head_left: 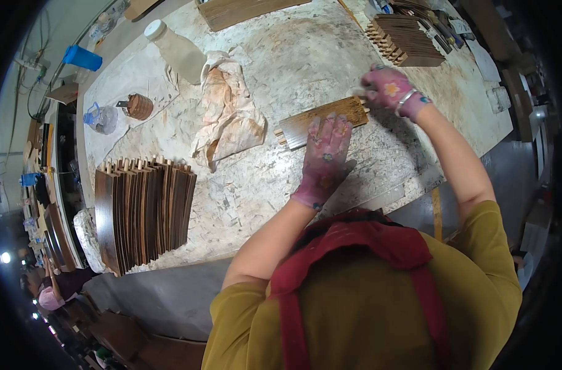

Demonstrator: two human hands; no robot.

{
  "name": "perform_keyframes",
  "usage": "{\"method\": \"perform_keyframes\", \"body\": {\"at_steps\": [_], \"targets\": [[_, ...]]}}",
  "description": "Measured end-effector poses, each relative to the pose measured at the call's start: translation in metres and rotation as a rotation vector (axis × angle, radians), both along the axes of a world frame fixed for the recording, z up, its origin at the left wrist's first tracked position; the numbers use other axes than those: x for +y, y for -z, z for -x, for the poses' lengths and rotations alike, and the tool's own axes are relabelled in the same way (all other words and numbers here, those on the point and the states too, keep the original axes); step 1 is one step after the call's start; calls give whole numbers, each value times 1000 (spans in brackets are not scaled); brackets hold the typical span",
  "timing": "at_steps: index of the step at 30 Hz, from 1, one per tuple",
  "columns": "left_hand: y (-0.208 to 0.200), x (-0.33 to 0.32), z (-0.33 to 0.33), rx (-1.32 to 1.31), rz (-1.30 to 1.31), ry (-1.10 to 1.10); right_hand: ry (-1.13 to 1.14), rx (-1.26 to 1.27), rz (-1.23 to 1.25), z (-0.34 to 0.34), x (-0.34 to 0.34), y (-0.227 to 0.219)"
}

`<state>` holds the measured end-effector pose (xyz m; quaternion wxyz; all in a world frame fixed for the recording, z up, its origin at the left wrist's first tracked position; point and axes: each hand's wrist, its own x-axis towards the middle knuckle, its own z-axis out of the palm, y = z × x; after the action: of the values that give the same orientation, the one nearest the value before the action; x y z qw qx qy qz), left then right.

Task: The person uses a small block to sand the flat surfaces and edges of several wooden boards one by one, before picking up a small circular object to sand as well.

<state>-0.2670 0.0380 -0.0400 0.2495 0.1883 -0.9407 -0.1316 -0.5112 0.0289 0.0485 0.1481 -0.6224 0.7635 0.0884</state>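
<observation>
A dark brown wooden slat (299, 131) with pale tenons at its ends lies flat on the worktable. My left hand (326, 153), in a pink flowered glove, is laid flat across the slat, fingers stretched out. Just beyond the slat's right end is my right hand (389, 91), gloved alike and wearing a band at the wrist. Its fingers are bent together and slightly blurred; what they hold, if anything, cannot be made out. A stained crumpled cloth (231, 114) lies left of the slat.
Many similar slats stand packed in a stack (142, 213) at the near left; another pile of slats (407, 40) lies far right beside tools. A large capped bottle (177, 52), a brown pot (139, 106) and a clear plastic container (100, 118) stand left. A wooden box (247, 13) sits behind.
</observation>
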Motion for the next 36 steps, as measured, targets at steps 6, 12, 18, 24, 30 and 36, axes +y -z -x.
{"method": "perform_keyframes", "body": {"at_steps": [6,12,18,24,30,36], "targets": [[14,7,-4,-43,-90,-16,-519,-414,415,-93,-6,-3],[16,9,-4,-114,-299,-28,-688,-328,259,-130,-25,18],[10,0,-3,7,-4,-12,-489,-200,389,-103,-69,30],[-33,-52,-12,-84,35,-110,-98,-638,617,-27,-6,24],[-78,-82,-12,-338,-380,25,663,-1119,743,21,76,8],[-89,-105,5,-596,-565,55,813,-1176,732,21,111,37]]}}
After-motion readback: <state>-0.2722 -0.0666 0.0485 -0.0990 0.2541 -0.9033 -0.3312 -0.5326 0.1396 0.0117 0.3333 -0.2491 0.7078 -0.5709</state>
